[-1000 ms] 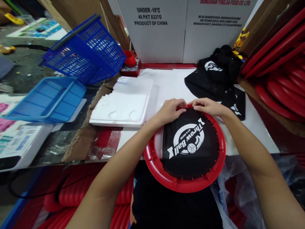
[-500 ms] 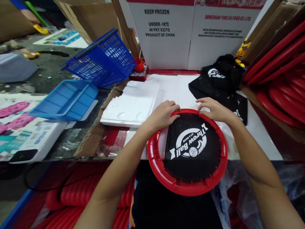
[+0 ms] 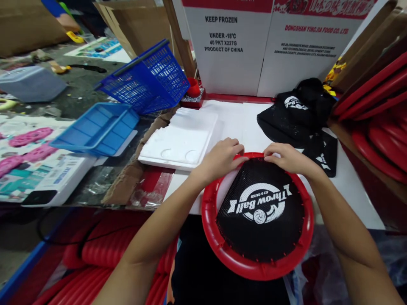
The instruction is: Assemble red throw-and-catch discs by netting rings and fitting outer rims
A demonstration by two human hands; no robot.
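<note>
A red plastic ring leans against the near edge of the table, partly over my lap. Black mesh netting printed "Throw Ball" fills most of it, fastened at small pegs round the rim. On the upper left the mesh edge runs straight, leaving a gap to the ring. My left hand is closed at the top of the ring, its thumb and fingers pinching the mesh edge. Just right of it, my right hand also pinches the mesh at the rim. The fingertips hide the exact grip.
More black printed netting lies at the back right. Red rings are stacked at the right and under the table. Left of the ring lies a white foam slab. Further left are a blue tray and a tilted blue basket.
My right hand has moved left along the rim, and its spread fingers have closed on the mesh. The mesh now reaches further up the ring, and the view has shifted slightly.
</note>
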